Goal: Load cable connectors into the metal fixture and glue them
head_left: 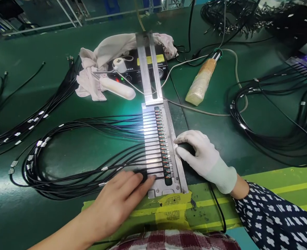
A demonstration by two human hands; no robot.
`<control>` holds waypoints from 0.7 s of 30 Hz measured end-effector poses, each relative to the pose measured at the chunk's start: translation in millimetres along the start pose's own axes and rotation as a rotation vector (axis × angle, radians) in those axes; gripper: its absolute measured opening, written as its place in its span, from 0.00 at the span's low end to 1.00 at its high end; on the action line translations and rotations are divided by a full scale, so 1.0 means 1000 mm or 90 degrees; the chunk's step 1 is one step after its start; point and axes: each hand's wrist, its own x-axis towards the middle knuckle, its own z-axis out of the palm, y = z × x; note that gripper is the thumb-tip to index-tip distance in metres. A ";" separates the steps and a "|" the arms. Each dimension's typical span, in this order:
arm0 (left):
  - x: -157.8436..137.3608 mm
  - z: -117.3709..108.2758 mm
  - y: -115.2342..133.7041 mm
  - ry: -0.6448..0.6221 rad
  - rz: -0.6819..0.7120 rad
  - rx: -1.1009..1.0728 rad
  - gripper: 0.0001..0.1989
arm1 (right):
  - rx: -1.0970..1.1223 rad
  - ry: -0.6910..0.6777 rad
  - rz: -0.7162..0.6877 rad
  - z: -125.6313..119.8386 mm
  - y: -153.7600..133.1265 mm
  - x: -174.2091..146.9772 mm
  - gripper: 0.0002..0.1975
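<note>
My bare left hand (122, 194) lies at the lower left corner of a metal fixture (151, 151), its fingers bent around a black cable where it enters the plate. Several black cables (122, 121) run side by side across the plate, their stripped ends with small orange and metal tips (165, 152) lined up in a dark slot. On the fixture's right side, my right hand (204, 158) wears a white glove; its thumb and forefinger pinch the metal bar (174, 146) along the edge. The cables loop out to the left with white tags.
Behind the fixture stands a black control box (132, 69) with a cloth (119, 47) over it and a white handle-like tool (118, 88) in front. A wrapped tool (201, 81) lies to the right. Cable bundles (247, 118) flank both sides; yellow-green tape (174, 208) covers the front edge.
</note>
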 end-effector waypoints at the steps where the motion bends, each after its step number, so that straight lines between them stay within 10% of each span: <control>1: 0.001 0.000 0.000 0.006 0.008 -0.008 0.23 | 0.000 0.002 -0.001 0.000 0.000 0.000 0.06; 21: 0.031 0.021 0.015 -0.037 0.007 0.039 0.26 | 0.048 0.029 0.009 0.000 0.001 0.000 0.04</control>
